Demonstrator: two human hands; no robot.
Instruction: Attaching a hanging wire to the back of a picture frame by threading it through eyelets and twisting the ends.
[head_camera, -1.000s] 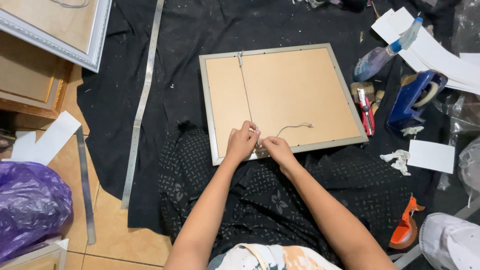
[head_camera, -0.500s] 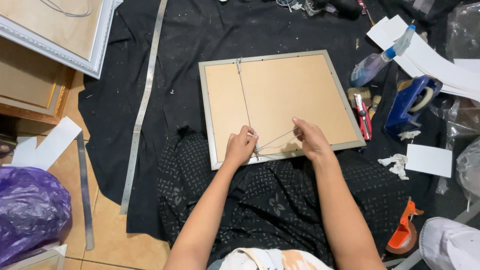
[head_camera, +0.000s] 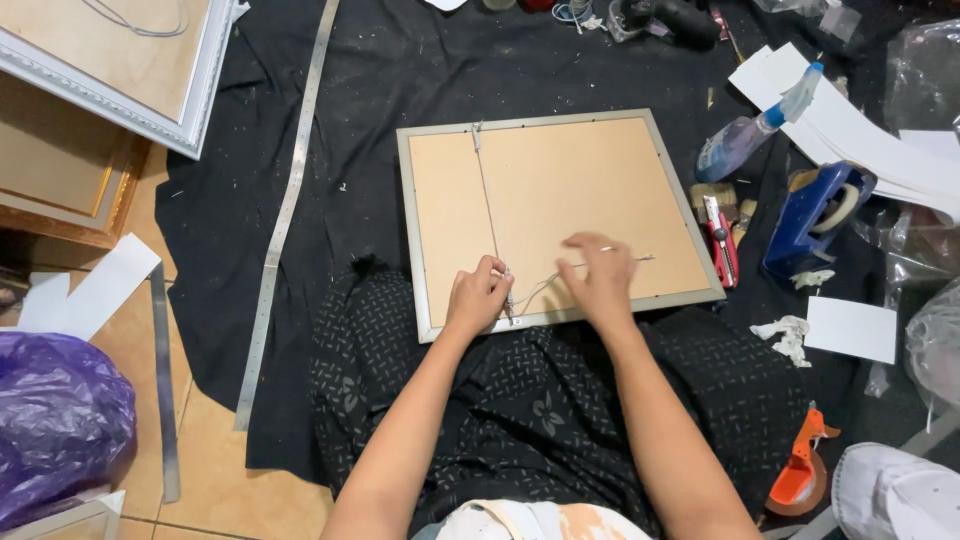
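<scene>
Lying face-down, the silver-edged picture frame (head_camera: 560, 215) shows tan backing; both hands, left (head_camera: 478, 297) and right (head_camera: 603, 280), apart, pinch its thin hanging wire (head_camera: 545, 283).

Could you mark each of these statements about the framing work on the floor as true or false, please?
1. The picture frame lies back side up. True.
2. The left hand pinches the wire near the frame's lower edge. True.
3. The right hand holds the red utility knife. False: the knife lies beside the frame, untouched.
4. The spray bottle stands on the frame. False: it lies on the black cloth.
</scene>
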